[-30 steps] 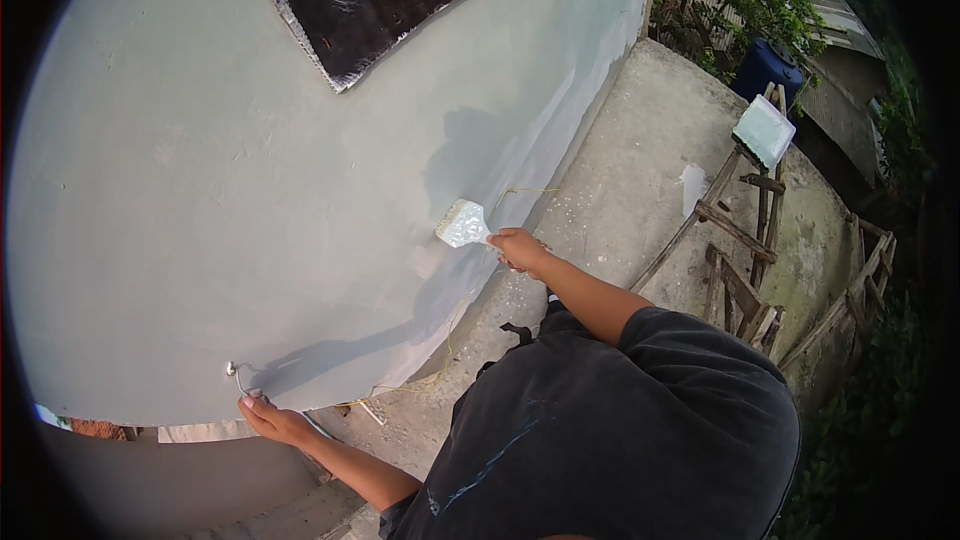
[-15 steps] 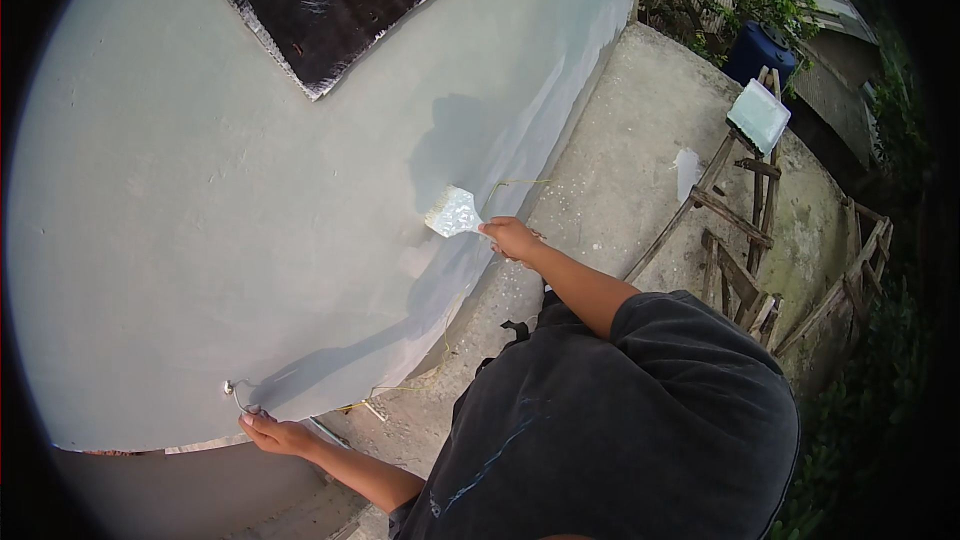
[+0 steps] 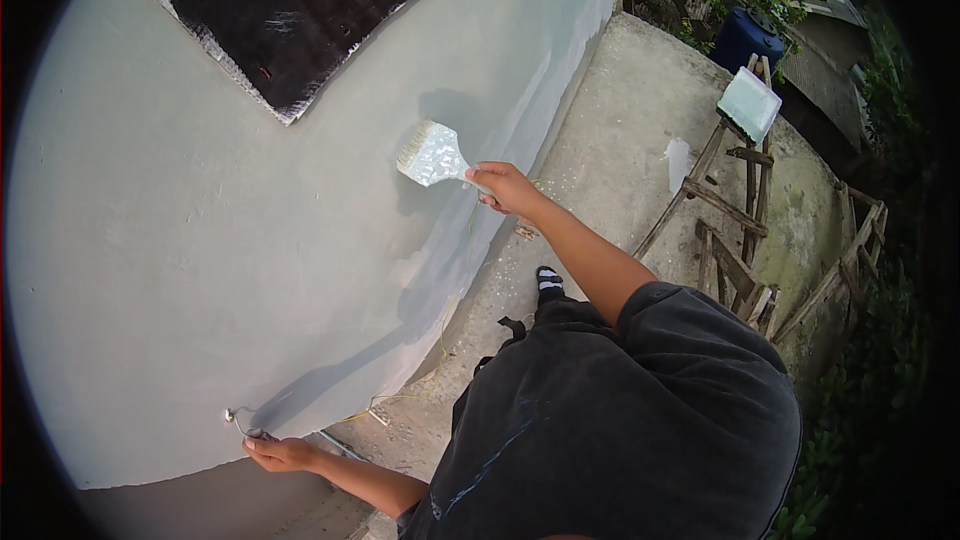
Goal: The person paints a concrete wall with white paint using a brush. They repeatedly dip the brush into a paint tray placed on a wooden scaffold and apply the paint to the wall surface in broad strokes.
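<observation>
Brush (image 3: 432,154) has moved closer to the far panel (image 3: 290,15), gripped by the right hand (image 3: 504,187), while, near left, the left hand (image 3: 281,454) pinches a bent rod (image 3: 238,426).

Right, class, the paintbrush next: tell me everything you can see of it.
The paintbrush is wide and flat, its body smeared with glossy, pale bluish-white paint. Its cream-coloured bristles point toward the picture's upper left. The right hand grips its narrower handle. It is held before the pale grey wall; whether it touches it cannot be told.
</observation>
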Tool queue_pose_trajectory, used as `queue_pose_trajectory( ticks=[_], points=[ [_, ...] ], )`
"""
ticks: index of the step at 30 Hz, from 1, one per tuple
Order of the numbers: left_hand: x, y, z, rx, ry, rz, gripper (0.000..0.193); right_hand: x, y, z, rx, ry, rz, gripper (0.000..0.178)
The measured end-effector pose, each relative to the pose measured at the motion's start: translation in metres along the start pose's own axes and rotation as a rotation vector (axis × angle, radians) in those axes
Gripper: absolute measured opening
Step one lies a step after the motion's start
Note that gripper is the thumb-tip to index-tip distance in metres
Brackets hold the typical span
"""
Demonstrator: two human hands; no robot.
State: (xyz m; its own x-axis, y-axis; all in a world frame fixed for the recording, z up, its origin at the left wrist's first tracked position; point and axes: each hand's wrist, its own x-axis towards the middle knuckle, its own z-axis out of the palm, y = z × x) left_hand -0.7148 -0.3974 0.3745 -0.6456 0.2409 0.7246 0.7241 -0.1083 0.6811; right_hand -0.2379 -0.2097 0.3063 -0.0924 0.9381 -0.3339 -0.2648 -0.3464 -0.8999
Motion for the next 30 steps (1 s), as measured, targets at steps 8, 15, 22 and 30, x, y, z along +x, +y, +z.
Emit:
queue_pose_trajectory(
  ticks=[8, 15, 22, 30],
  points=[
    [0.000, 0.005, 0.006, -0.002, 0.014, -0.017, 0.044, 0.027, 0.083, -0.032, -0.256, 0.163, 0.169, 0.027],
    [-0.002, 0.010, 0.008, -0.007, 0.077, -0.034, 0.041, -0.021, -0.044, 0.002, 0.105, -0.019, -0.082, 0.024],
    [-0.003, 0.017, 0.008, -0.012, 0.057, -0.073, 0.041, 0.028, 0.049, -0.021, -0.032, 0.037, 0.107, 0.024],
    [-0.001, 0.009, 0.003, -0.012, 0.006, -0.079, 0.042, 0.014, 0.076, -0.021, -0.157, 0.144, 0.148, 0.029]
  ],
)
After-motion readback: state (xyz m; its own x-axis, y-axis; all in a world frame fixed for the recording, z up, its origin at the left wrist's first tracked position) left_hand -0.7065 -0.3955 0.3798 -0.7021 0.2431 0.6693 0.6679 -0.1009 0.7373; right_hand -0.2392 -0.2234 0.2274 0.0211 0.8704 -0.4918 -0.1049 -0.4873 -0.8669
